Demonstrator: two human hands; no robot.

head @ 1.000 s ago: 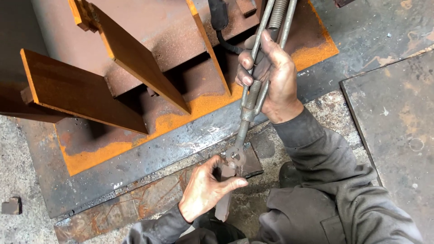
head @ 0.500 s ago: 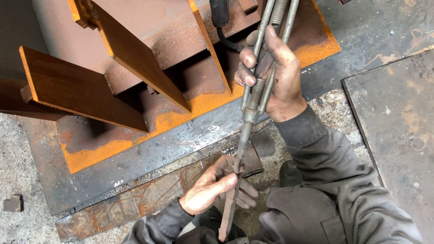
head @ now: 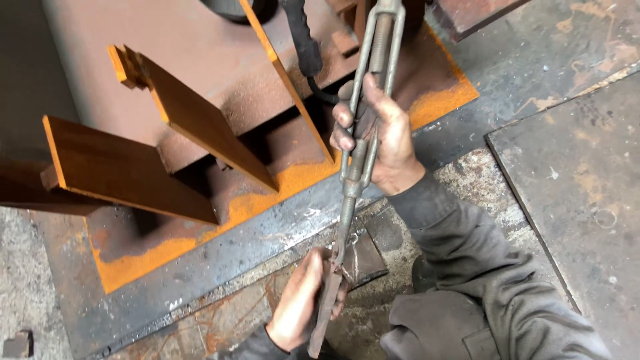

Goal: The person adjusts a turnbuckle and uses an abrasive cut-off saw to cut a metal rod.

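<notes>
Seen from above, the right hand [head: 380, 137] at upper centre grips the open grey frame of a long metal turnbuckle [head: 370, 100], which runs from the top edge down to the lower centre — much as half a second ago. At lower centre the left hand [head: 303, 310], which lay loosely spread over the lower end, is now closed around a flat rusty metal strip [head: 323, 317] at the turnbuckle's lower tip. To the left stands a rusty orange steel structure [head: 193, 127] with slanting plates, on a dark steel floor plate [head: 580, 187].
</notes>
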